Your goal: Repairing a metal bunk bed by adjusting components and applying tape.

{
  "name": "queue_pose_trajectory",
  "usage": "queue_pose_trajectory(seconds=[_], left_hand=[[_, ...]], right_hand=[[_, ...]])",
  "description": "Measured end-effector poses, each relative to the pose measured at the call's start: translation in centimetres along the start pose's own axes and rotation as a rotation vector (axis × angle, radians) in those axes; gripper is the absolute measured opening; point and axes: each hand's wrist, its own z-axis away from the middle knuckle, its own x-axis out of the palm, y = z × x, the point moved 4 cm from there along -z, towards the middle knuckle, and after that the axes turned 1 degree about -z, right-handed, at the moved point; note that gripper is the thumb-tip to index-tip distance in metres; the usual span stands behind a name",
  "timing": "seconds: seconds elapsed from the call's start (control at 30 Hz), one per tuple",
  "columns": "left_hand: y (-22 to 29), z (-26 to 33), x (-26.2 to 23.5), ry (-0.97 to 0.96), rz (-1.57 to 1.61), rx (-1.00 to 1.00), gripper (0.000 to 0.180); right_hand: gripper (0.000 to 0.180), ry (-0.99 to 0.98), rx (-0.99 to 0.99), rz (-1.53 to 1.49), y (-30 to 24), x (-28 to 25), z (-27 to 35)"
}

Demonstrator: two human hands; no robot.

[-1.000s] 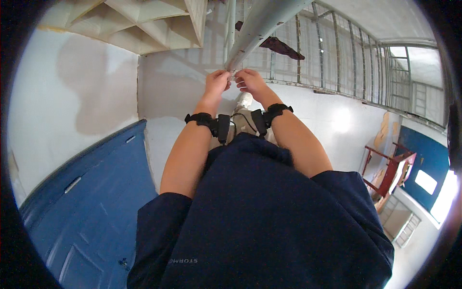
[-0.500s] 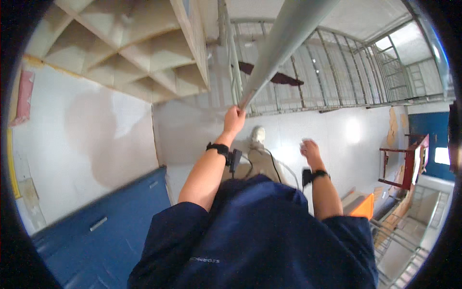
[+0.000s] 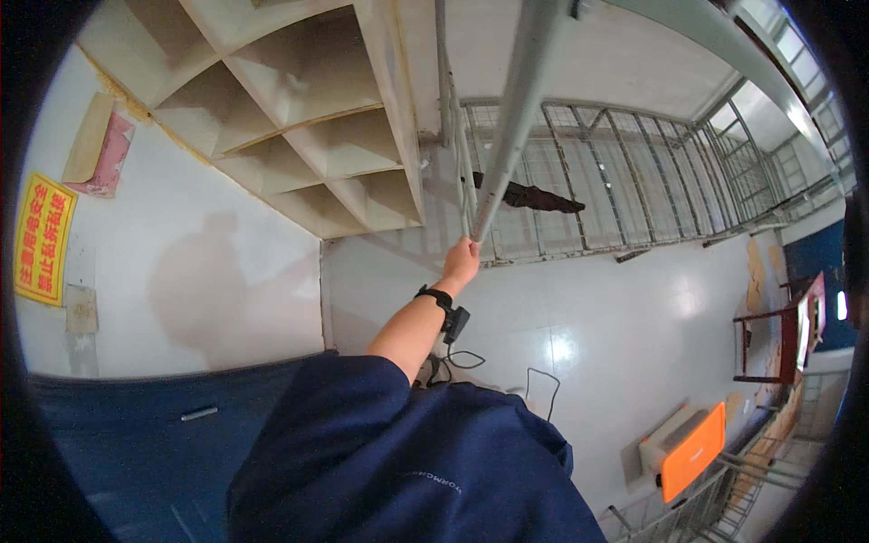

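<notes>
Head view: left hand [image 3: 462, 262] clamped around grey metal pole [image 3: 511, 127] (right hand out of sight).

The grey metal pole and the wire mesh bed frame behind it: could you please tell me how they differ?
The grey metal pole is one thick, plain tube; the wire mesh bed frame is a grid of thin rods. The left hand grips the pole's lower end; the frame is untouched. A dark cloth lies on the frame. Both are grey metal.

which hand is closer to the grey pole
Left. The left hand grips the lower end of the grey pole. The right hand is not in view, so how far it is from the pole cannot be told.
</notes>
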Motion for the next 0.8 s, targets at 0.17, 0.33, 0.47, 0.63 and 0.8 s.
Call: queue_pose_trajectory(seconds=[0.17,0.33,0.47,0.63,0.8], left_hand=[[-0.9,1.4,0.9,-0.077,-0.018,0.019,0.027],[-1.9,5.5,1.6,0.074,0.037,-0.021,0.026],[-0.7,6.9,1.1,0.151,0.117,-0.031,0.026],[-3.6,6.1,0.4,0.036,0.283,-0.091,0.025],[0.5,7.8,-0.5,-0.338,0.423,-0.377,0.021]], right_hand=[[0.014,0.017,-0.112,0.113,6.4,-0.9,-3.9],[0.015,0.033,0.067,-0.758,2.7,-7.1,-8.5],[0.020,0.198,0.268,-1.048,-7.4,-16.2,-4.9],[0.017,0.209,0.254,-1.015,-6.7,-17.5,-6.1],[0.014,0.335,0.308,-1.001,-6.6,-14.3,-2.8]])
